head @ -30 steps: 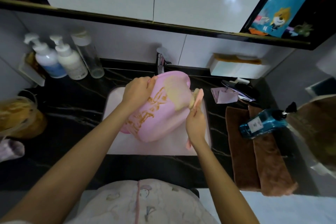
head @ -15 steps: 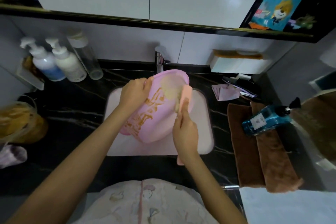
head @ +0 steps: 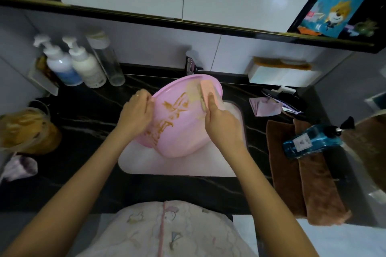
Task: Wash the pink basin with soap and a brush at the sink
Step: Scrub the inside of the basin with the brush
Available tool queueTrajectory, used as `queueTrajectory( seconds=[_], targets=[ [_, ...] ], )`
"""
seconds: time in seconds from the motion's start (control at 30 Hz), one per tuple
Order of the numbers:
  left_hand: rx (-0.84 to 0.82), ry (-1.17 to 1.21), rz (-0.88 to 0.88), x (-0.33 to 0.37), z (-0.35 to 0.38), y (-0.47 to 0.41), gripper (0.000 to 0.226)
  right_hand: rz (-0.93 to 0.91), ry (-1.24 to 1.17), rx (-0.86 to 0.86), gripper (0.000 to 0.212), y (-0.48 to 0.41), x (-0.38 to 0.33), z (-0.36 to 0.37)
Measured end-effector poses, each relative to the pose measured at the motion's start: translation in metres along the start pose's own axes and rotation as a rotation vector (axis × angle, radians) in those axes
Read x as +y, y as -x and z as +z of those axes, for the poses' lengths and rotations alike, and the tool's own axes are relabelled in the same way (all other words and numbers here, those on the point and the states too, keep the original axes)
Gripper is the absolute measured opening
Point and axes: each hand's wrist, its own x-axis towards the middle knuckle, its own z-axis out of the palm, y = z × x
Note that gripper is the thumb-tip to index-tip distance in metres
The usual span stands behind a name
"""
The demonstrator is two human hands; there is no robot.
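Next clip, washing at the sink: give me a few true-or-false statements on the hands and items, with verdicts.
1. The left hand grips the basin by its rim. True.
2. The right hand is empty. False: it holds a brush against the basin.
3. The blue bottle stands upright. False: it lies on its side on the brown towels.
4. Brown smears mark the basin. True.

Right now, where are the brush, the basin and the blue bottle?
brush (head: 207, 89): head view, on its pink back.
basin (head: 183, 140): head view, on its bare pink wall.
blue bottle (head: 319, 141): head view, on its body beside the label.
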Motion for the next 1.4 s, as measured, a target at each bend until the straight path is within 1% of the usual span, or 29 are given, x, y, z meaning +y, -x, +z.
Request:
queueTrajectory(
  seconds=[0.07,0.13,0.23,0.3,0.37,0.43,0.47,0.53,0.57,0.6,0.67,0.7,0.73,0.77,0.83,0.87,0.9,0.93,1.0,1.03,1.07,1.1,1.17,1.2,1.23,1.27,1.33,1.37,1.4],
  targets=[
    [-0.072,0.131,-0.097,-0.017,0.01,0.017,0.036,0.002,-0.024,0.003,0.053,-0.006,0.006,0.001],
    [-0.056,0.284,-0.134,-0.024,0.017,0.026,0.041,-0.001,-0.068,-0.005,0.051,-0.008,0.011,-0.001],
    [0.005,0.349,-0.089,-0.013,0.015,0.023,0.031,0.052,-0.211,-0.071,0.05,-0.008,0.023,-0.012],
    [0.032,0.378,-0.008,0.005,0.012,0.014,0.034,0.131,-0.328,-0.127,0.049,-0.01,0.028,-0.017],
    [0.012,0.375,0.068,0.025,0.015,0.006,0.04,0.155,-0.378,-0.083,0.05,-0.008,0.02,-0.013],
    [-0.01,0.347,0.101,0.04,0.018,-0.001,0.046,0.084,-0.386,-0.011,0.052,0.004,0.007,-0.005],
    [-0.012,0.332,0.095,0.042,0.019,-0.005,0.048,0.015,-0.378,-0.009,0.053,0.012,0.006,-0.001],
    [-0.025,0.339,0.064,0.038,0.018,-0.012,0.044,-0.119,-0.331,-0.061,0.053,0.029,0.017,0.001],
    [-0.042,0.359,0.053,0.036,0.016,-0.014,0.043,-0.135,-0.311,-0.093,0.053,0.03,0.031,-0.001],
    [-0.059,0.386,0.051,0.034,0.016,-0.014,0.044,-0.109,-0.314,-0.106,0.051,0.023,0.047,-0.002],
    [-0.087,0.408,0.058,0.039,0.019,-0.014,0.045,0.01,-0.367,-0.071,0.049,0.001,0.068,-0.003],
    [-0.097,0.401,0.062,0.043,0.021,-0.015,0.046,0.056,-0.403,-0.047,0.049,-0.007,0.068,-0.003],
    [-0.093,0.391,0.062,0.047,0.024,-0.016,0.046,0.051,-0.429,-0.033,0.05,-0.01,0.063,-0.002],
    [-0.083,0.381,0.055,0.047,0.024,-0.017,0.046,0.004,-0.438,-0.043,0.051,-0.008,0.054,0.0],
    [-0.073,0.383,0.042,0.044,0.021,-0.023,0.047,-0.158,-0.386,-0.081,0.054,0.009,0.044,0.004],
    [-0.072,0.39,0.04,0.041,0.02,-0.025,0.047,-0.229,-0.346,-0.098,0.054,0.02,0.046,0.003],
    [-0.078,0.395,0.04,0.039,0.02,-0.026,0.048,-0.254,-0.305,-0.096,0.054,0.025,0.056,0.003],
    [-0.083,0.404,0.042,0.037,0.021,-0.027,0.048,-0.218,-0.293,-0.084,0.055,0.022,0.068,0.004],
    [-0.078,0.413,0.049,0.039,0.022,-0.026,0.046,-0.065,-0.347,-0.032,0.053,0.0,0.084,0.006],
    [-0.073,0.397,0.054,0.04,0.021,-0.027,0.046,-0.014,-0.4,0.001,0.053,-0.007,0.08,0.009],
    [-0.065,0.381,0.055,0.04,0.022,-0.028,0.046,-0.005,-0.445,0.034,0.054,-0.009,0.069,0.012],
    [-0.056,0.37,0.043,0.039,0.021,-0.029,0.046,-0.042,-0.454,0.051,0.057,-0.005,0.056,0.017],
    [-0.046,0.365,0.008,0.032,0.017,-0.032,0.046,-0.179,-0.397,0.043,0.059,0.014,0.049,0.033],
    [-0.044,0.381,-0.003,0.027,0.016,-0.032,0.046,-0.236,-0.372,0.022,0.059,0.026,0.055,0.037],
    [-0.038,0.398,-0.004,0.024,0.014,-0.032,0.046,-0.241,-0.349,0.01,0.059,0.032,0.066,0.039],
    [-0.036,0.405,0.003,0.024,0.014,-0.03,0.046,-0.194,-0.35,0.018,0.058,0.03,0.078,0.04],
    [-0.049,0.378,0.025,0.03,0.016,-0.024,0.044,0.001,-0.406,0.074,0.053,0.005,0.089,0.038],
    [-0.057,0.364,0.039,0.035,0.017,-0.021,0.044,0.057,-0.457,0.105,0.052,-0.004,0.082,0.037],
    [-0.055,0.356,0.047,0.04,0.019,-0.019,0.043,0.053,-0.499,0.138,0.052,-0.007,0.069,0.037]
  ],
)
